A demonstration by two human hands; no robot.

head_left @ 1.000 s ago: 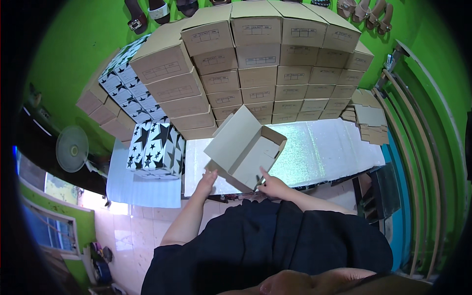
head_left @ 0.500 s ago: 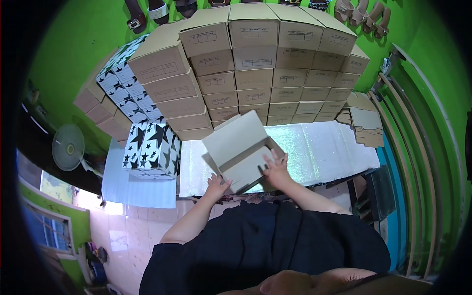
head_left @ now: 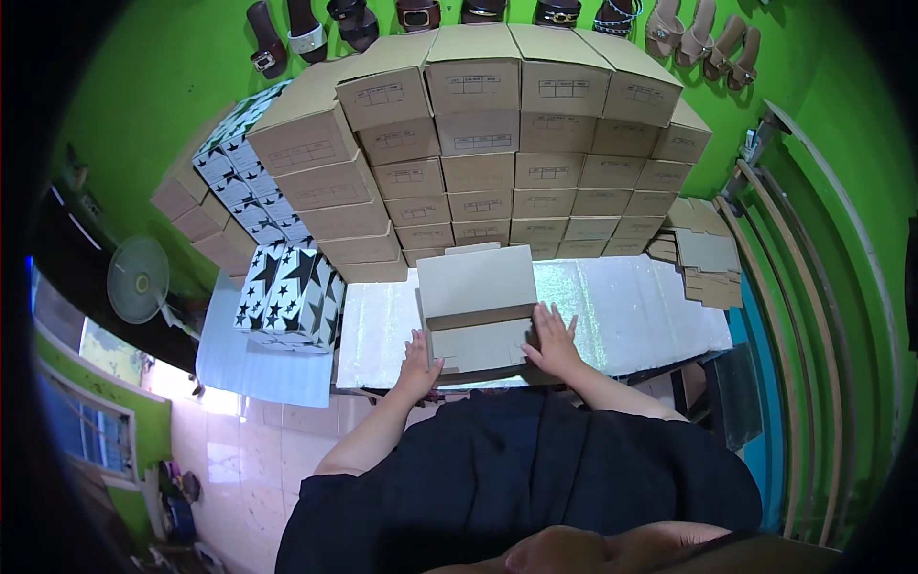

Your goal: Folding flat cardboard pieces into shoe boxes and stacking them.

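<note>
While both hands press flat on it, a plain brown cardboard box [head_left: 475, 311] lies on the table between them, its lid flap raised on the far side. The left hand [head_left: 418, 357] rests open against the box's near left corner, fingers spread; the right hand [head_left: 552, 342] lies open on its right edge, palm down. Neither hand grips; the two are apart with the box between. The box is matte and rectangular, and sits on a pale, glossy table top [head_left: 631, 306] with a faint sparkle. Just beyond the hands a wall of stacked brown cartons [head_left: 497, 143] rises, closing off the far side of the table. Left of the left hand stand black-and-white star-printed boxes [head_left: 287, 297]. Right of the right hand lies a pile of flat cardboard sheets [head_left: 703, 253]. Sandals [head_left: 688, 33] hang on the green wall [head_left: 143, 86] above the stack
</note>
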